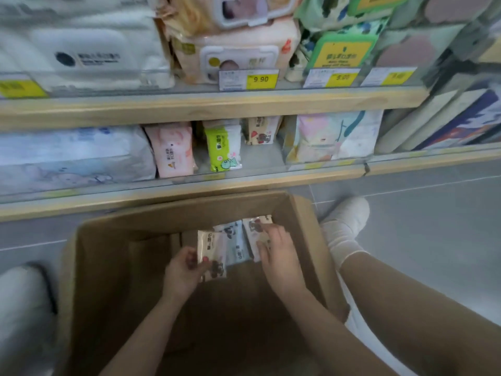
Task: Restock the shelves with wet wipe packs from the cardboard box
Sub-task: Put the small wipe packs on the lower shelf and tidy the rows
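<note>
Inside the cardboard box [113, 256], the left hand [182, 271] pinches a cream wipe pack [212, 255]; the right hand [277, 249] grips another pack [252, 229] just beside.

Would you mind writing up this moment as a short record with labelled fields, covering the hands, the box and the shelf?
setting: shop aisle, person crouched before a low shelf
container: open cardboard box on the floor
box contents: a few small wet wipe packs standing at the far end
left hand: holds a cream pack with a bear print
right hand: fingers rest on another pack in the box; grip unclear
between them: a pale blue pack
lower shelf: pink pack, green pack, matching cream pack set further back
stage: packs not yet on the shelf
</note>
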The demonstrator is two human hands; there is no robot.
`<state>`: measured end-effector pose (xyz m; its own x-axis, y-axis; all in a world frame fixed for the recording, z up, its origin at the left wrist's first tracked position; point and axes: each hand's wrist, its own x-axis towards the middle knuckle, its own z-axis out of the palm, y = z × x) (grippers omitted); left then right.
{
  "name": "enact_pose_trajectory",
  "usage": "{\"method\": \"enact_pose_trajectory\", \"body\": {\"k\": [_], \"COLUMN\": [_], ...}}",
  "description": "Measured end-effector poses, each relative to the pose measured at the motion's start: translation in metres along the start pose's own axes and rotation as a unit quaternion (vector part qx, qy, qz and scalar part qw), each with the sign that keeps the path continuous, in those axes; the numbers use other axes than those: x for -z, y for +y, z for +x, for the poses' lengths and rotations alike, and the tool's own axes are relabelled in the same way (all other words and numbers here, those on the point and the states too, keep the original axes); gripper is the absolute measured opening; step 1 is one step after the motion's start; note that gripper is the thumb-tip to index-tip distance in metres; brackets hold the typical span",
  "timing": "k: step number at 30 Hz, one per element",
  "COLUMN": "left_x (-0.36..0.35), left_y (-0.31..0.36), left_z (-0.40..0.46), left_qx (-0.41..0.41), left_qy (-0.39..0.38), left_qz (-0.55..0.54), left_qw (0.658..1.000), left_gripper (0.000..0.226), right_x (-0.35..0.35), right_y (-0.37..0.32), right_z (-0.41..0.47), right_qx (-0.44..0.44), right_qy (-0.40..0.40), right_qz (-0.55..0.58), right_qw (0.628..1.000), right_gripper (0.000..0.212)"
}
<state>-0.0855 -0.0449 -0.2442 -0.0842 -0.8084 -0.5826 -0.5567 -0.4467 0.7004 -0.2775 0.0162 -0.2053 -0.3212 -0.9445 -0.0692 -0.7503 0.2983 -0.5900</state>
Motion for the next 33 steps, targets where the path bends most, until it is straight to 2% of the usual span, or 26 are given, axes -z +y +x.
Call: {"method": "enact_pose_trajectory", "body": {"k": [3, 5, 10, 13, 16, 20, 28, 33], "left_x": [0.017, 0.023, 0.027, 0.024, 0.022, 0.028, 0.047, 0.069], "left_y": [-0.016, -0.024, -0.04, -0.042, -0.04, -0.034, 0.009, 0.045], "left_z": [-0.002, 0.0, 0.007, 0.013, 0.014, 0.007, -0.017, -0.024], "left_qx": [0.025, 0.02, 0.011, 0.015, 0.015, -0.008, -0.07, -0.126], "left_qy": [0.022, 0.031, 0.026, 0.03, 0.025, 0.005, 0.024, 0.039], "left_qz": [-0.015, -0.016, 0.006, 0.018, 0.015, -0.026, -0.074, -0.113], "left_qw": [0.999, 0.999, 1.0, 0.999, 0.999, 1.0, 0.995, 0.985], "left_gripper": [0.021, 0.021, 0.019, 0.019, 0.017, 0.014, 0.016, 0.015], "right_x": [-0.024, -0.036, -0.053, -0.06, -0.063, -0.053, 0.004, 0.059], "right_y": [0.01, 0.015, 0.028, 0.033, 0.033, 0.029, -0.007, -0.052], "right_z": [0.011, 0.022, 0.045, 0.048, 0.045, 0.042, 0.032, 0.042], "right_qx": [-0.137, -0.194, -0.264, -0.273, -0.265, -0.23, -0.14, -0.029], "right_qy": [-0.047, -0.075, -0.108, -0.097, -0.068, -0.054, -0.044, -0.041], "right_qz": [0.028, 0.022, -0.005, -0.023, -0.028, -0.063, 0.075, 0.122], "right_qw": [0.989, 0.978, 0.958, 0.957, 0.962, 0.97, 0.986, 0.991], "right_gripper": [0.038, 0.043, 0.05, 0.065, 0.07, 0.031, 0.002, 0.006]}}
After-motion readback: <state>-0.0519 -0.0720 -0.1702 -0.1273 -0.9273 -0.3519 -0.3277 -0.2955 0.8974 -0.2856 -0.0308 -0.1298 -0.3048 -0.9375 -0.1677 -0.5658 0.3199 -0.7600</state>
